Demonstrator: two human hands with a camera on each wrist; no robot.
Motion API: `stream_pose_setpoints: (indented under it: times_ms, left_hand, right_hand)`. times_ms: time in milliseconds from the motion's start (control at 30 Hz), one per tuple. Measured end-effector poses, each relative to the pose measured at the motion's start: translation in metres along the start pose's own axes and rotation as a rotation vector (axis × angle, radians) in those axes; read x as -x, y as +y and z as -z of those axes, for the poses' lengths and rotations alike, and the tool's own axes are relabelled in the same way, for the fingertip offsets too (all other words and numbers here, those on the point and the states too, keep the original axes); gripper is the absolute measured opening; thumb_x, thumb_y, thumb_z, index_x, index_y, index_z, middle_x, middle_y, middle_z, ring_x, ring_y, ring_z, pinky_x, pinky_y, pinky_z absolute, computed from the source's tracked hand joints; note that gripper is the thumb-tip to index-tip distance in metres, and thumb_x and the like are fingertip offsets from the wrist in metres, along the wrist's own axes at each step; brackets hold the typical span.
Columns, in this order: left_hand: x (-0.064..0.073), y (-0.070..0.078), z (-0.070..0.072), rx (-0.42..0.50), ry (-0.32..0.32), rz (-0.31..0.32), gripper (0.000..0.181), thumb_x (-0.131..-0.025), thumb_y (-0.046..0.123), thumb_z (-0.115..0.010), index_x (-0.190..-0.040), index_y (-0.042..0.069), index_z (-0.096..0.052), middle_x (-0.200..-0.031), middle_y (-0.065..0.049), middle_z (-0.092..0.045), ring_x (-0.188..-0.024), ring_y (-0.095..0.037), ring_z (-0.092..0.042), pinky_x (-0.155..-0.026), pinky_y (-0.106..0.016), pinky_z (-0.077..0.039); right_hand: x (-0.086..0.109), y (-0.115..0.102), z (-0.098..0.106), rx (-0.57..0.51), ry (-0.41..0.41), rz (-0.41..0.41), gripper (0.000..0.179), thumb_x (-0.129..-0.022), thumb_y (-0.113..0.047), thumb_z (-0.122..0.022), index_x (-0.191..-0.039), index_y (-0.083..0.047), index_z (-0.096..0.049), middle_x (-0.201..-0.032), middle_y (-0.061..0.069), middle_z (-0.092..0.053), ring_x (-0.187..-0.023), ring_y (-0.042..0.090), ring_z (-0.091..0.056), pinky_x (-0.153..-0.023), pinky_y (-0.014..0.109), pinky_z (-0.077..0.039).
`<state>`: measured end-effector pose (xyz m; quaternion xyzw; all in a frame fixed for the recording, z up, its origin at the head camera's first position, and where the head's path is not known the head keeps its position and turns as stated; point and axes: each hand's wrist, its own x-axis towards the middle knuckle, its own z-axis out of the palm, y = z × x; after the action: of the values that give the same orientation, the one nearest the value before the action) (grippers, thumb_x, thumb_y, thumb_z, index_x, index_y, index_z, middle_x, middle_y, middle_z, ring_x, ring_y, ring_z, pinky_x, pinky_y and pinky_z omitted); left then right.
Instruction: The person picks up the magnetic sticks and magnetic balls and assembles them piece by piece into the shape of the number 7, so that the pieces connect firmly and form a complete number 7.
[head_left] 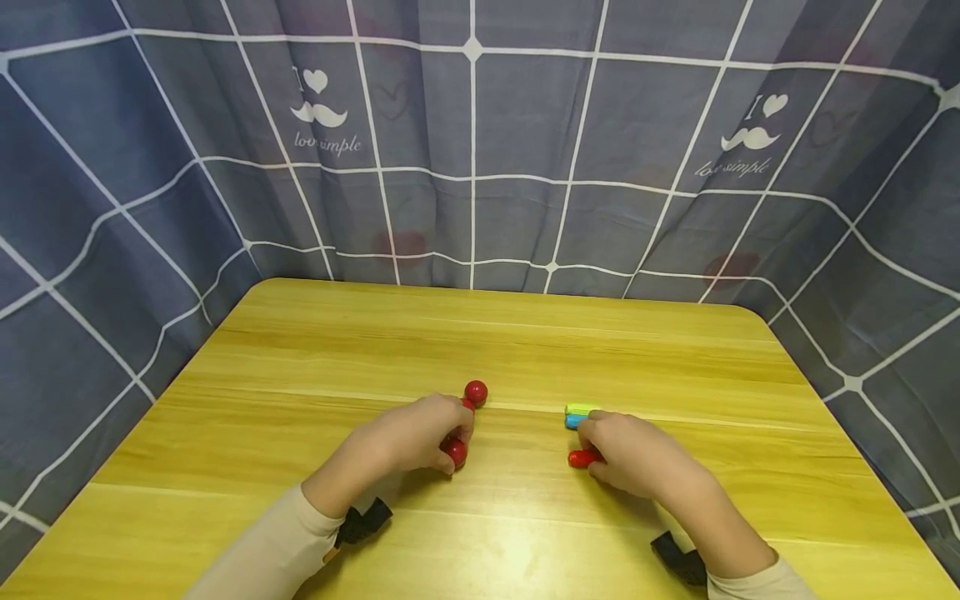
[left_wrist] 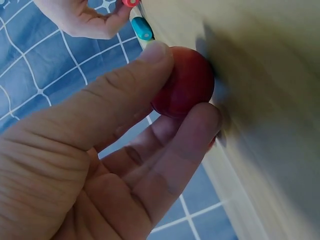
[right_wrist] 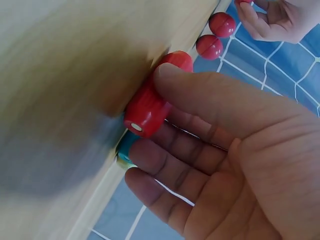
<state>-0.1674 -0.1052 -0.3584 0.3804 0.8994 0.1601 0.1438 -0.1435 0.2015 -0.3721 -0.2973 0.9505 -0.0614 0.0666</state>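
A grey-blue curtain (head_left: 517, 117) with white grid lines and moustache prints (head_left: 750, 139) behind a yellow wood-grain table (head_left: 375, 342)

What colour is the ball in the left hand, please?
The ball is red, seen best in the left wrist view.

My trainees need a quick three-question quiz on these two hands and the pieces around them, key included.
1. True or false: the left hand pinches a red ball.
2. Multiple choice: in the head view, which colour lies directly beyond the blue cylinder, away from the person? A) red B) yellow-green C) white
3. Short answer: what is the right hand holding?

Key: 1. True. 2. B, the yellow-green cylinder. 3. The red cylinder.
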Motion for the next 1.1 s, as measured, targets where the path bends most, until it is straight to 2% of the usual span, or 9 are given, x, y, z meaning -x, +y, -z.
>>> stream_pose_setpoints:
  times_ms: [200, 400, 733, 1100]
  left_hand:
    - [-0.001, 0.004, -0.003, -0.017, 0.005, -0.012, 0.030, -0.072, 0.014, -0.088, -0.082, 0.013, -0.059, -0.077, 0.004, -0.057, -0.071, -0.009, -0.048, -0.064, -0.023, -0.043]
    - [0.000, 0.007, -0.006, -0.021, 0.001, -0.004, 0.030, -0.073, 0.016, -0.087, -0.084, 0.013, -0.060, -0.080, 0.006, -0.055, -0.071, -0.008, -0.049, -0.065, -0.022, -0.044]
    - [-0.005, 0.009, -0.010, -0.035, 0.041, -0.032, 0.031, -0.074, 0.016, -0.087, -0.088, 0.012, -0.059, -0.086, 0.004, -0.054, -0.078, -0.010, -0.049, -0.069, -0.021, -0.044]
    - [-0.007, 0.009, -0.012, -0.040, 0.033, -0.019, 0.031, -0.074, 0.019, -0.087, -0.087, 0.014, -0.059, -0.086, 0.005, -0.054, -0.078, -0.009, -0.050, -0.069, -0.022, -0.044]
  right_hand:
    - [-0.002, -0.005, -0.002, 0.020, 0.020, 0.034, 0.029, -0.084, -0.018, -0.076, -0.074, -0.019, -0.049, -0.068, -0.012, -0.042, -0.061, 0.009, -0.041, -0.060, 0.026, -0.038]
    - [-0.005, -0.013, -0.004, 0.013, 0.060, 0.103, 0.027, -0.082, -0.017, -0.076, -0.077, -0.018, -0.050, -0.070, -0.012, -0.043, -0.062, 0.008, -0.041, -0.059, 0.024, -0.039]
    - [-0.008, -0.022, -0.006, -0.011, 0.157, 0.170, 0.024, -0.082, -0.014, -0.075, -0.078, -0.019, -0.052, -0.073, -0.012, -0.044, -0.064, 0.007, -0.042, -0.060, 0.023, -0.040]
    - [-0.016, -0.037, -0.010, 0.021, 0.187, 0.195, 0.025, -0.081, -0.015, -0.074, -0.074, -0.019, -0.051, -0.070, -0.012, -0.041, -0.062, 0.007, -0.041, -0.059, 0.023, -0.039]
